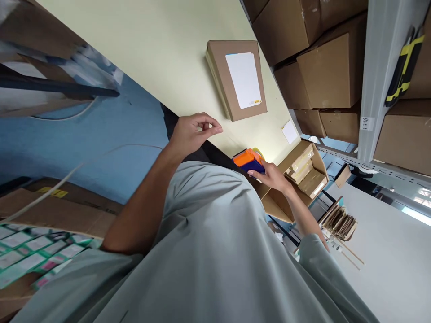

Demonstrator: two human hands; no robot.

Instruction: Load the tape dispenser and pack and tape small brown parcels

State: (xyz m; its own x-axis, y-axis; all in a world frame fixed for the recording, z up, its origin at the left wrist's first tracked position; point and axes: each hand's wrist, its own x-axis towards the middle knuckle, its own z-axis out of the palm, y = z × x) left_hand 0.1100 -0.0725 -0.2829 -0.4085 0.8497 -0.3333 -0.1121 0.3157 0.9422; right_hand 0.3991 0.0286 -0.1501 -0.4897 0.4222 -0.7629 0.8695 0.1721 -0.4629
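My left hand [195, 133] is over the table's near edge, its thumb and forefinger pinched together at the tips. Nothing shows between them. Just beyond it, apart from the fingers, a flat brown cardboard box [218, 76] lies on the pale table, with a white label [244, 80] on its top face. My right hand [272, 176] grips an orange and dark blue tape dispenser [248, 160] at the table edge. A yellow ring, partly hidden, shows behind the dispenser. The palm side of my right hand is out of sight.
A small white paper [289, 132] lies on the pale table [151, 49]. Right of my right hand stands an open carton [281, 204] with smaller boxes. Stacked cartons [325, 67] fill the metal shelf [379, 76], where a yellow-black cutter [404, 67] hangs. Green-white packages [37, 251] lie lower left.
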